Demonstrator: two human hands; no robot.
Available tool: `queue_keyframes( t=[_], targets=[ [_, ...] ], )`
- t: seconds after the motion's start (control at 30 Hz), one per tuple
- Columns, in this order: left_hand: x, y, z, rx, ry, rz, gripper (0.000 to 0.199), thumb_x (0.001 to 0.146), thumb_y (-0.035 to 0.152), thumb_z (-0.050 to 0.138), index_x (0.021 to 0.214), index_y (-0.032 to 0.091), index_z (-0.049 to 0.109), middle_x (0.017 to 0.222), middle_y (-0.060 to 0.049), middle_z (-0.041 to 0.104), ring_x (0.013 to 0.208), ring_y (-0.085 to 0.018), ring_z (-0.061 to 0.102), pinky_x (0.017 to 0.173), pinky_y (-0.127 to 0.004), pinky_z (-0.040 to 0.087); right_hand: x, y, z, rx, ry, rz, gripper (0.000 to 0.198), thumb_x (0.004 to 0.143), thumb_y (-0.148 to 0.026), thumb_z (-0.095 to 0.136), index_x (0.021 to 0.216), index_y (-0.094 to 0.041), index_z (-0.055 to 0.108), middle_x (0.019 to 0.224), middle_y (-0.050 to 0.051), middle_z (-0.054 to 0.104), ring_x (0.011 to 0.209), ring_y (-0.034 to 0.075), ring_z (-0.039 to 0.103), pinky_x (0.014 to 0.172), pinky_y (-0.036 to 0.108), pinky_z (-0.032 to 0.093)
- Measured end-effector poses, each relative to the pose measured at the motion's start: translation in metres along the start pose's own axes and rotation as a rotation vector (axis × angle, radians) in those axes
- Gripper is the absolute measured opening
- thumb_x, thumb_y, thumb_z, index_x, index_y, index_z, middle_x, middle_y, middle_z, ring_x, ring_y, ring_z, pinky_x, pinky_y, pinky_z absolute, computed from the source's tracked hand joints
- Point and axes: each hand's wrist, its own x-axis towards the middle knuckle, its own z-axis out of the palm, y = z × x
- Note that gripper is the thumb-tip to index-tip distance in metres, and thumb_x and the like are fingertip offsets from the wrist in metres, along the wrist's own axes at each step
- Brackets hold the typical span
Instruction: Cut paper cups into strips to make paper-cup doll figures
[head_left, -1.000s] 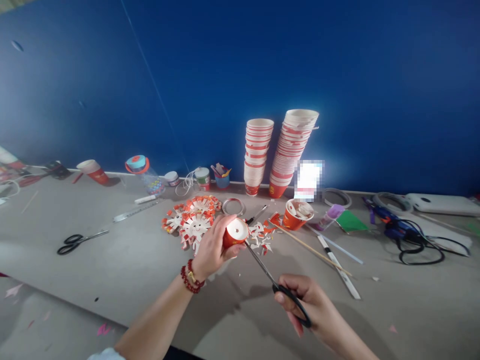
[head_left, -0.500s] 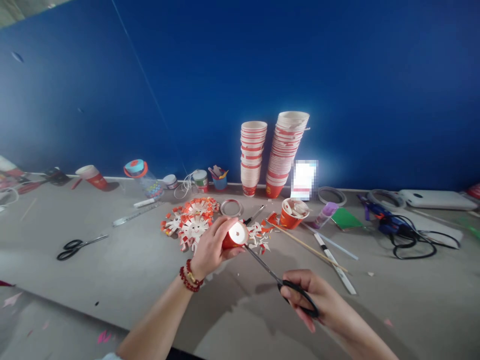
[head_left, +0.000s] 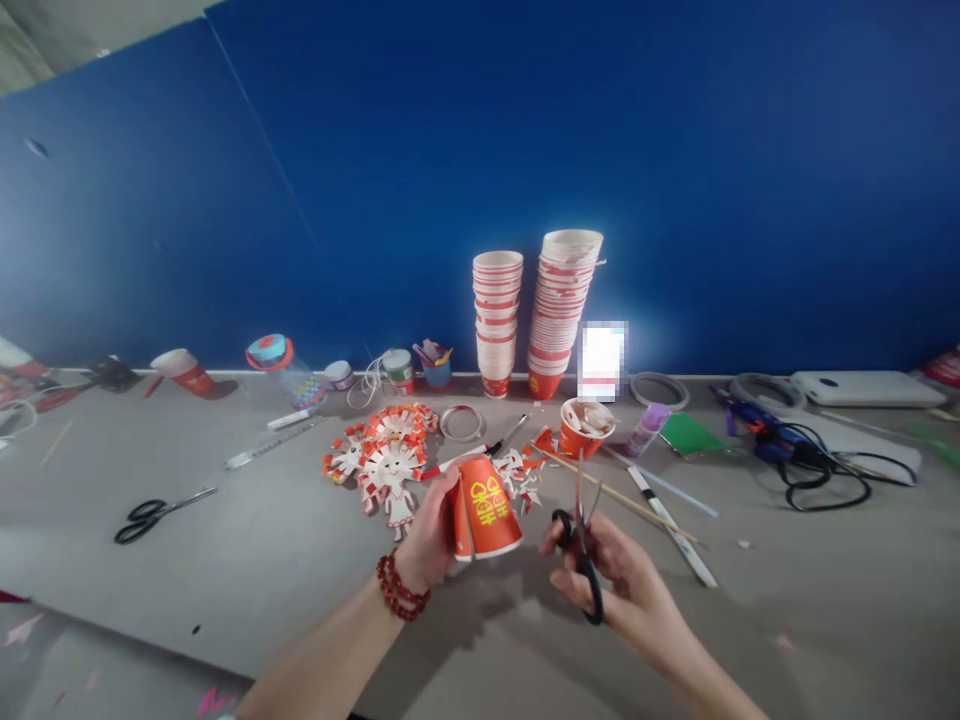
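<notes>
My left hand [head_left: 433,532] grips a red paper cup [head_left: 487,505] with yellow characters, its white rim pointing down toward me. A slit runs up the cup's side near my fingers. To the right, my right hand [head_left: 604,570] has its fingers in the black handles of a pair of scissors [head_left: 580,515]. The scissor blades point up and stand apart, clear of the cup. Beyond my left hand lie several cut paper-cup figures [head_left: 394,465] with fringed edges. Red and white paper scraps [head_left: 525,475] lie behind the held cup.
Two tall stacks of paper cups, a left stack [head_left: 496,325] and a right stack [head_left: 562,310], stand by the blue wall. A scrap-filled cup [head_left: 585,430] stands before them. Other scissors [head_left: 150,518] lie at left; a white marker [head_left: 679,535], wooden stick [head_left: 630,500] and blue tool with cable [head_left: 780,440] at right.
The cup has turned from bottom-facing to rim-down, showing its printed side and slit. My right hand has drawn the scissors away from the cup, swung them upward and spread their blades.
</notes>
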Motion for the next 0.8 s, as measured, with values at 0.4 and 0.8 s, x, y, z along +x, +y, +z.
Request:
queue_keyframes(
  t=[0.4, 0.8],
  targets=[
    [-0.002, -0.006, -0.002, -0.405, -0.141, -0.171, 0.038, 0.089, 0.041, 0.047, 0.104, 0.009, 0.062, 0.095, -0.013, 0.067, 0.083, -0.022, 0.065, 0.082, -0.04, 0.052, 0.012, 0.015, -0.003, -0.517, 0.084, 0.142, 0.022, 0.08, -0.039, 0.058, 0.069, -0.022, 0.048, 0.054, -0.005, 0.05, 0.049, 0.013, 0.041, 0.046, 0.022, 0.027],
    [0.0, -0.011, 0.004, -0.315, 0.035, -0.166, 0.045, 0.088, 0.047, 0.05, 0.104, 0.007, 0.063, 0.089, -0.011, 0.07, 0.078, -0.018, 0.066, 0.075, -0.03, 0.052, 0.008, 0.013, 0.015, 0.063, -0.02, 0.123, 0.027, 0.077, -0.043, 0.064, 0.08, -0.02, 0.05, 0.07, -0.001, 0.057, 0.06, 0.014, 0.052, 0.053, 0.022, 0.041]
  ],
)
